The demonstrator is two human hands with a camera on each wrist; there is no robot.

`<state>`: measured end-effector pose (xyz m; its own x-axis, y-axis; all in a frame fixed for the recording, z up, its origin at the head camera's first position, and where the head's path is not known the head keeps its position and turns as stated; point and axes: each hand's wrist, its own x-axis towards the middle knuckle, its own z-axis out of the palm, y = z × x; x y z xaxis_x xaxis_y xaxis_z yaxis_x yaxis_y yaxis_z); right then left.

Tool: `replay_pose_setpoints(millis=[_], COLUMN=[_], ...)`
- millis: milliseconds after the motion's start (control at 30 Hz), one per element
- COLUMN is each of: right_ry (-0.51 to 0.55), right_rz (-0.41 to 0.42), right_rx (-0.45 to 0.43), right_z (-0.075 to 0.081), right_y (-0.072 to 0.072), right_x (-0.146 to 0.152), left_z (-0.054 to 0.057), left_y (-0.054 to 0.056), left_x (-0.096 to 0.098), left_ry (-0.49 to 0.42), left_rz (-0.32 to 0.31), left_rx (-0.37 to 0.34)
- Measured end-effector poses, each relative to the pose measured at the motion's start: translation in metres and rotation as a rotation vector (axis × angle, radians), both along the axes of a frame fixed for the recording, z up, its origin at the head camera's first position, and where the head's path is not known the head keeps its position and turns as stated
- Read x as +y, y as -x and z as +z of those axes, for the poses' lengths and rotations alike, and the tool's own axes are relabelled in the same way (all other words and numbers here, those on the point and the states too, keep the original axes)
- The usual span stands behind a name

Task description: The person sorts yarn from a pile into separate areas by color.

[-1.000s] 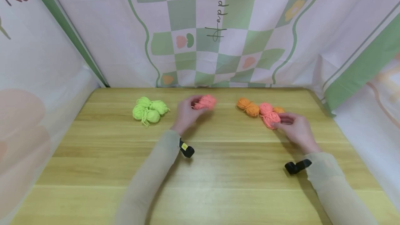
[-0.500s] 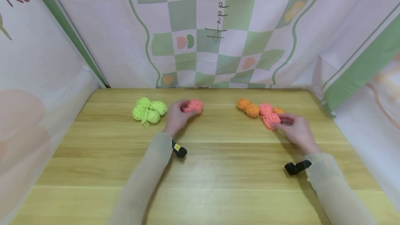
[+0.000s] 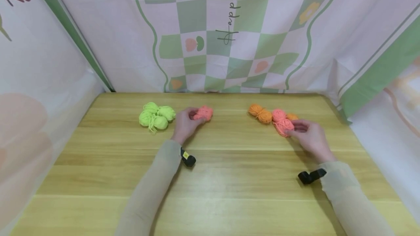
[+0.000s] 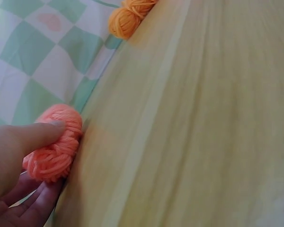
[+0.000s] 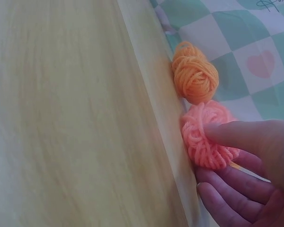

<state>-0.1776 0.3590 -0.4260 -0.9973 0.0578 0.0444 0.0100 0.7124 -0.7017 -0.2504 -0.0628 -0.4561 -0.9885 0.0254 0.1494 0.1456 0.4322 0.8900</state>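
My left hand (image 3: 185, 124) grips a coral-pink yarn bundle (image 3: 205, 113) between thumb and fingers, low over the wooden table. In the left wrist view the thumb lies across the near side of that yarn (image 4: 57, 161), with fingers beneath. Over on the right, my right hand (image 3: 311, 137) holds a second pink yarn bundle (image 3: 282, 122), its thumb pressed on the strands in the right wrist view. An orange yarn bundle (image 3: 260, 113) lies just left of the right-hand pink one. Behind that pink bundle, more orange yarn (image 3: 292, 117) is partly hidden.
Lime-green yarn bundles (image 3: 156, 116) lie clustered just left of my left hand. The wooden table (image 3: 216, 177) ends at a hanging checkered cloth (image 3: 216, 61) at the back, with printed cloth on both sides. Each wrist wears a small black camera (image 3: 188, 158).
My left hand has moved left with its pink yarn bundle, closer to the green yarn, and lowered it slightly. My right hand has stayed in place on the other pink bundle.
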Motion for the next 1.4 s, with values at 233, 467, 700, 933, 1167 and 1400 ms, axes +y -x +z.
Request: replay_pose_setpoints(millis=[233, 467, 700, 933, 1167, 1400], right_ry=[-0.002, -0.009, 0.017, 0.092, 0.075, 0.066], right_rz=[-0.013, -0.035, -0.043, -0.056, -0.063, -0.093], right_rx=[0.017, 0.052, 0.061, 0.109, 0.148, 0.185], right_z=[-0.002, -0.004, -0.001, 0.008, 0.025, 0.046], right_y=[0.000, 0.001, 0.001, 0.000, 0.001, -0.001], right_x=[-0.002, -0.004, -0.006, -0.006, -0.008, -0.021], left_z=[-0.002, -0.002, -0.003, -0.002, -0.003, -0.003], left_y=[0.002, 0.002, 0.001, 0.001, 0.002, 0.002], left_x=[-0.003, -0.005, -0.006, -0.006, -0.005, -0.004], left_ry=[0.019, 0.014, 0.024, 0.023, 0.019, 0.026], left_rz=[0.011, 0.020, 0.026, 0.022, 0.017, 0.012], left_rx=[-0.014, 0.006, 0.010, 0.009, -0.006, -0.014])
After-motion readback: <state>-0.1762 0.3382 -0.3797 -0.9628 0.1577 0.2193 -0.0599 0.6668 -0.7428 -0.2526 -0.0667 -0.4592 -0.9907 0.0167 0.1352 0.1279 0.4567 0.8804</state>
